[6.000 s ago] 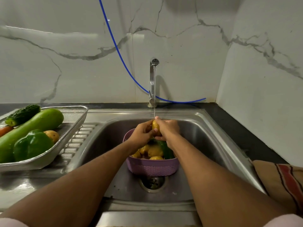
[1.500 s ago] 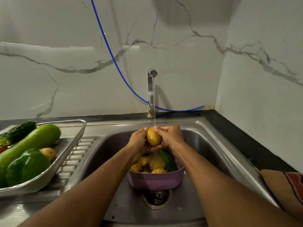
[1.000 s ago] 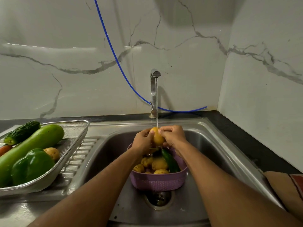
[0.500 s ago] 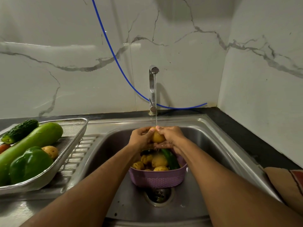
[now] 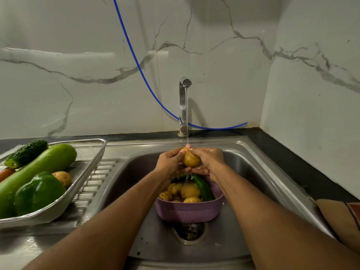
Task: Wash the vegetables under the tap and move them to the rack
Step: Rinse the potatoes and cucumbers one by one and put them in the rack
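A yellow potato (image 5: 191,160) is held under the thin stream from the tap (image 5: 183,106). My left hand (image 5: 169,162) and my right hand (image 5: 209,162) both grip it from either side. Water runs off below them. Beneath sits a purple basket (image 5: 189,212) in the sink (image 5: 259,172), holding several potatoes (image 5: 190,190) and a green cucumber (image 5: 203,187). On the left, a steel rack (image 5: 85,172) carries a bottle gourd (image 5: 41,166), a dark cucumber (image 5: 26,152), a green capsicum (image 5: 39,193), one potato (image 5: 62,178) and a carrot end (image 5: 5,173).
The sink drain (image 5: 189,231) lies just in front of the basket. A blue hose (image 5: 136,61) runs down the marble wall behind the tap. A striped cloth (image 5: 342,217) lies on the dark counter at the right. The ribbed drainboard (image 5: 97,184) is under the rack.
Both hands have kept turning and rubbing the potato under the stream, staying above the basket. The camera view shifted slightly.
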Tool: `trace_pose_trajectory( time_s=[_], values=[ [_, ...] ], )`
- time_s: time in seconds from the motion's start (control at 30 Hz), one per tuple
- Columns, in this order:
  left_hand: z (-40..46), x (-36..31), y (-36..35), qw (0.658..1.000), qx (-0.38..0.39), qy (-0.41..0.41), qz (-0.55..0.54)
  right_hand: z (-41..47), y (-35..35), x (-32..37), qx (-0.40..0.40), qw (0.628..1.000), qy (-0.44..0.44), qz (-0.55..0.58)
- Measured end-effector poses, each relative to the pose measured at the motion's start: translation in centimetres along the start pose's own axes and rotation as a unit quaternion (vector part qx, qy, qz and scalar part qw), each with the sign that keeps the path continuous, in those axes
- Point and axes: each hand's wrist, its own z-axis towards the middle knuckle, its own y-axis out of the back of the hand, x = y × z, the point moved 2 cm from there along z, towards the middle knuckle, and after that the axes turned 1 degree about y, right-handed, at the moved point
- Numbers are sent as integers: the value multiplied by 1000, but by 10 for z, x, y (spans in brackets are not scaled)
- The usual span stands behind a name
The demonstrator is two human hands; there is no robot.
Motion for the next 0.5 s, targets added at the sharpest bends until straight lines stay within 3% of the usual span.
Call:
trace_pose_trajectory(
  time_s=[0.23,0.37,0.5],
  values=[
    [2,-6,14,995,-62,21,-74,-2,-6,7,124,988,-40,85],
    [3,-8,13,992,-67,37,-98,-1,-11,4,69,995,-11,75],
    [6,-1,4,997,-63,22,-45,-4,-9,1,1,998,20,58]
  ],
)
